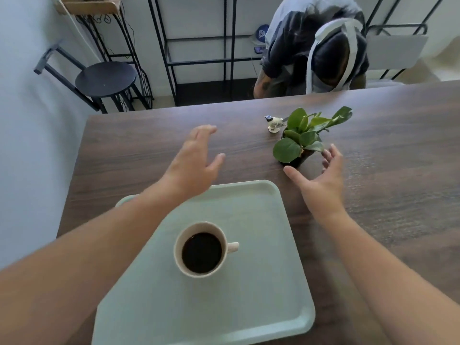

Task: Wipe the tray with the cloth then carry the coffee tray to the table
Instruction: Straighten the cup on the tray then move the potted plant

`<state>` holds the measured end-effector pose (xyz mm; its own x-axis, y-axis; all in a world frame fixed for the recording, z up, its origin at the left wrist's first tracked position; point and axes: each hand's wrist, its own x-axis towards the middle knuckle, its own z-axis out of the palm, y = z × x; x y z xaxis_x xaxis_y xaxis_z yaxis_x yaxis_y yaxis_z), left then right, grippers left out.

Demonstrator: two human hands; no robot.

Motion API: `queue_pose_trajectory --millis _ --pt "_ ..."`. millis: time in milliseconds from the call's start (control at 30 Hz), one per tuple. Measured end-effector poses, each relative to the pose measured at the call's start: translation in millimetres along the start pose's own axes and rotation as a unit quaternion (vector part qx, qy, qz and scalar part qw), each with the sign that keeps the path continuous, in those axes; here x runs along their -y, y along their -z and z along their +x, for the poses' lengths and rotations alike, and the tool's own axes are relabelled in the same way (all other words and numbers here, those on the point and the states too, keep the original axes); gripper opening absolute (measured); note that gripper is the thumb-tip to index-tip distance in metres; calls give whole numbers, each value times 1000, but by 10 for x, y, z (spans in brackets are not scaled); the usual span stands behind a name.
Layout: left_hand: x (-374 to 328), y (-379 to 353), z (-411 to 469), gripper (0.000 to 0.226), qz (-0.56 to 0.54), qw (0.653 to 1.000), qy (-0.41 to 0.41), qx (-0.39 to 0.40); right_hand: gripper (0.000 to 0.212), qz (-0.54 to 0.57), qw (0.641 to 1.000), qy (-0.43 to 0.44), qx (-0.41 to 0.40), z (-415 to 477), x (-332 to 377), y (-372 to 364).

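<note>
A: Far left, beyond the table edge?
B: A black round stool on the floor, beside a black wire rack against the wall.

A: And the nearer hand on that side?
B: The left hand hovers above the dark wood table, just past the tray's far rim — fingers spread and slightly curled, holding nothing; its forearm crosses the tray's left corner.

A: Where is the tray?
B: The pale green tray lies flat on the table, at the near edge of the view. On it stands 1 cream mug filled with black coffee, handle pointing right.

A: To the right of the tray?
B: The right hand is over the bare tabletop — palm turned inward, fingers apart, empty, its fingertips close to a small potted plant. Whether they touch the pot cannot be told. A small bird figurine stands just left of the plant.

A: Behind the table?
B: A second person, bent forward, in front of black metal shelving.
</note>
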<state>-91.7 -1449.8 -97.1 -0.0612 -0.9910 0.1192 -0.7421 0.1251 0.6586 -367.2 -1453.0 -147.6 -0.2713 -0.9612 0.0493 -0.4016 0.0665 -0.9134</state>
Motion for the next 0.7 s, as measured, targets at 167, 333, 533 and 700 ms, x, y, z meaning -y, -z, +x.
queue_pose_trajectory --millis 167,333,533,700 --pt "-384 -534 1181 73 20 997 41 58 107 71 997 2 39 364 -158 -116" --pt "-451 -879 1776 89 64 989 32 128 112 144 988 25 41 593 -217 -169" --pt "-440 -1137 1971 75 56 981 6 186 84 132 988 48 60 819 -233 -168" --pt "-482 -1259 1876 26 58 983 -47 165 74 68 995 59 37 790 -148 -166"
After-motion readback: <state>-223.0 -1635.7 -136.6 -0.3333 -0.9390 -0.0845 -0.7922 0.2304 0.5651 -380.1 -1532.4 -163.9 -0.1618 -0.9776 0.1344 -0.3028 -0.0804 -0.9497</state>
